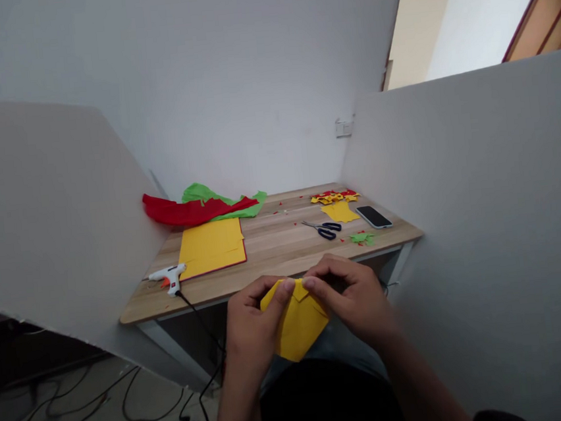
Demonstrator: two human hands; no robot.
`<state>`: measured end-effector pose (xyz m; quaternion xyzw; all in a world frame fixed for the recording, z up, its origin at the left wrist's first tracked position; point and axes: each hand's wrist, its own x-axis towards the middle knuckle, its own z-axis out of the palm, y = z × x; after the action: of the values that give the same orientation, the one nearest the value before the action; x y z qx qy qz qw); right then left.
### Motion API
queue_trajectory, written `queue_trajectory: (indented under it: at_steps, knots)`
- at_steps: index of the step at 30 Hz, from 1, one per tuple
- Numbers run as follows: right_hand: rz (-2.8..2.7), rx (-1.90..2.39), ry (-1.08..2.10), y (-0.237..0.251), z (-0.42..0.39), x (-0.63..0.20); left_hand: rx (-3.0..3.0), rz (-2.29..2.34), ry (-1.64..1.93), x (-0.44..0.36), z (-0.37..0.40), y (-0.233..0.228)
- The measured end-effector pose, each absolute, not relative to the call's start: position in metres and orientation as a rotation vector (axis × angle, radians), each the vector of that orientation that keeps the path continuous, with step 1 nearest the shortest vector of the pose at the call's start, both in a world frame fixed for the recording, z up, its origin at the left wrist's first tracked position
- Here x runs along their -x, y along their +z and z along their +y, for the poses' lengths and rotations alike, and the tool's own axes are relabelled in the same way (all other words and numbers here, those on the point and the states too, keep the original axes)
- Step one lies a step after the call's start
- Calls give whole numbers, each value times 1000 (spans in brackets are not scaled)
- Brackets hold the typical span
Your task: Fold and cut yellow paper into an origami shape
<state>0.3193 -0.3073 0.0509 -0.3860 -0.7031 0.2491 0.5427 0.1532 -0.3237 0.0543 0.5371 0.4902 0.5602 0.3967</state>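
A narrow wooden desk (284, 250) stands between 2 grey partition walls, with a white wall behind it. You sit in front of the desk and hold your work low, over your lap, not on the desk surface.

Your left hand (252, 329) and your right hand (356, 299) are both closed on a folded yellow paper piece (296, 325). The fingertips of the 2 hands meet at its top edge, where a small flap is pinched down — the left thumb presses from one side, the right fingers from the other. The paper is in the air, supported only by your hands.

On the desk lie a large yellow sheet (212, 247), with a white glue gun (168, 275) just beside its left corner. Red and green paper (201, 206) is crumpled at the back. Black scissors (322, 228), a phone (374, 217) and yellow paper scraps (337, 204) are on the right side.

I judge the risk here is in the fold itself. Because nothing firm lies under the paper, the crease can go crooked or the small flap can open again if one hand relaxes. The piece can also slip down to the floor. The cable of the glue gun hangs near your left knee, so a quick movement could pull the gun off the desk.
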Motion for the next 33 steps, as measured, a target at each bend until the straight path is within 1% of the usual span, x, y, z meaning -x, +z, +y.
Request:
queue_trajectory:
  at_steps: [10, 17, 20, 26, 33]
  knots:
    - [-1547, 941, 899, 52, -309, -320, -1346, 1244, 1443, -156, -329, 54]
    - [-1617, 918, 847, 54, -311, -320, -1456, 1237, 1419, -154, -329, 52]
    - [-1658, 954, 864, 52, -311, -320, -1491, 1219, 1340, -152, -330, 49]
    - [-1529, 921, 1191, 44, -308, -317, -1562, 1142, 1224, -151, -325, 39]
    - [-1384, 866, 1263, 42, -304, -313, -1568, 1131, 1247, -150, -327, 47]
